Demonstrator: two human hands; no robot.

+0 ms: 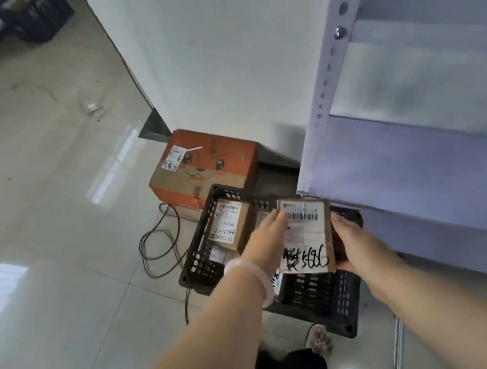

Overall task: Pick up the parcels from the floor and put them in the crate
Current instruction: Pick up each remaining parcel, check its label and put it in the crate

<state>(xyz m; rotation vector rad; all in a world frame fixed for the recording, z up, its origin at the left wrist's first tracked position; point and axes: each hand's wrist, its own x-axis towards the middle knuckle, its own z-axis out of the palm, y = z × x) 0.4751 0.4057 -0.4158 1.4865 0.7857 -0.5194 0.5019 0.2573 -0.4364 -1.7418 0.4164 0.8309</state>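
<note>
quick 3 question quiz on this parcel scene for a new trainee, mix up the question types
1. True or false: both hands grip the held parcel.
2. What stands behind the black crate? A) orange box B) bucket C) chair
3. Fill in: one parcel already lies in the ____.

Key: 1 true, the left hand and right hand hold its sides. 2 A, the orange box. 3 crate, holding a labelled parcel.

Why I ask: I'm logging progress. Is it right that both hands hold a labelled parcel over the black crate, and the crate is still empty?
Not quite. The head view shows the left hand and right hand holding the labelled parcel over the black crate, but the crate is not empty: another parcel already lies inside.
</note>
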